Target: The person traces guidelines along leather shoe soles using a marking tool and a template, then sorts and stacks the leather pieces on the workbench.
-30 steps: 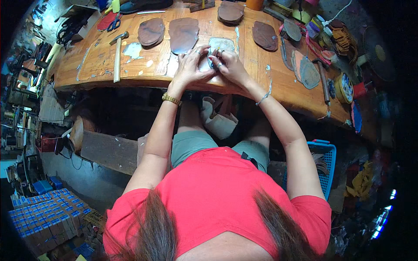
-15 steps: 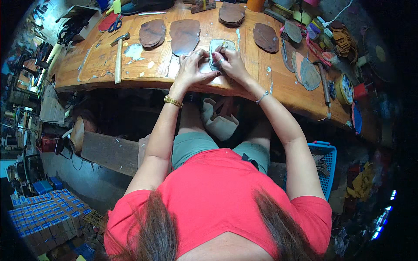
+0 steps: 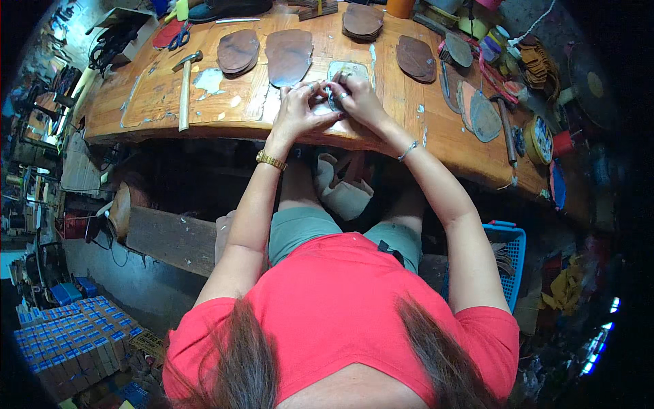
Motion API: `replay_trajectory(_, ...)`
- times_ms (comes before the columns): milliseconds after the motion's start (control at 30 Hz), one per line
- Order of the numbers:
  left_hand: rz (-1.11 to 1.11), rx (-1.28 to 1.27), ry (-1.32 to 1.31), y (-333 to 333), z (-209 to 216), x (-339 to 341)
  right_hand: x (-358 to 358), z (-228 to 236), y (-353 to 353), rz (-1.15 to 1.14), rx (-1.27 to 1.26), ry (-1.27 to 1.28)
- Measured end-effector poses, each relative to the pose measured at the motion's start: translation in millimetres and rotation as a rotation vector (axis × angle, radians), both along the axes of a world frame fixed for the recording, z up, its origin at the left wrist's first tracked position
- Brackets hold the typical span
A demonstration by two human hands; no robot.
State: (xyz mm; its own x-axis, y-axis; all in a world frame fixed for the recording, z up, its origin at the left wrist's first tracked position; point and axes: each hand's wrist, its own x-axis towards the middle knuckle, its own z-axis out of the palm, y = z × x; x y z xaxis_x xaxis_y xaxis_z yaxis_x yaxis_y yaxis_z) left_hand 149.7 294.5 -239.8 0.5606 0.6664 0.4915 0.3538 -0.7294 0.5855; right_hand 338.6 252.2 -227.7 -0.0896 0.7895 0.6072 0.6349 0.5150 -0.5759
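Both hands meet at the near edge of the wooden workbench (image 3: 157,102), over a pale grey-green flat plate (image 3: 357,69). My left hand (image 3: 300,108) has its fingers curled in, thumb pointing right. Close against it, my right hand (image 3: 359,102) is bent in a pinch with its fingertips beside the left ones. Whatever small thing lies between the fingers is too hidden to name. Beyond my left hand lies a large brown leather piece (image 3: 289,57). A stack of brown leather pieces (image 3: 238,52) sits left of it, and another stack (image 3: 362,22) lies farther back.
A hammer (image 3: 185,95) lies to the left, with blue-handled scissors (image 3: 180,37) behind it. On the right are more leather pieces (image 3: 416,59), a grey oval piece (image 3: 486,117), a second hammer (image 3: 506,129) and a round yellow tin (image 3: 539,140). A blue basket (image 3: 518,266) stands by my right arm.
My right hand has tilted and shifted slightly left, its fingers closer to the left hand. A thin yellowish tip above its fingers no longer shows. My left hand has barely moved.
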Motion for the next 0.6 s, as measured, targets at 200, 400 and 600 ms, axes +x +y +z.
replay_trajectory(200,0.001,0.012,-0.036,-7.1,9.8,1.9,4.3,-1.3,3.3,0.005,-0.080,0.078)
replay_trajectory(400,0.011,-0.075,0.025,5.2,-3.9,-1.1,-3.8,-0.8,3.3,0.047,0.122,-0.085)
replay_trajectory(600,0.032,0.058,0.008,-2.1,0.3,2.6,4.3,-3.0,10.3,-0.017,-0.073,0.153)
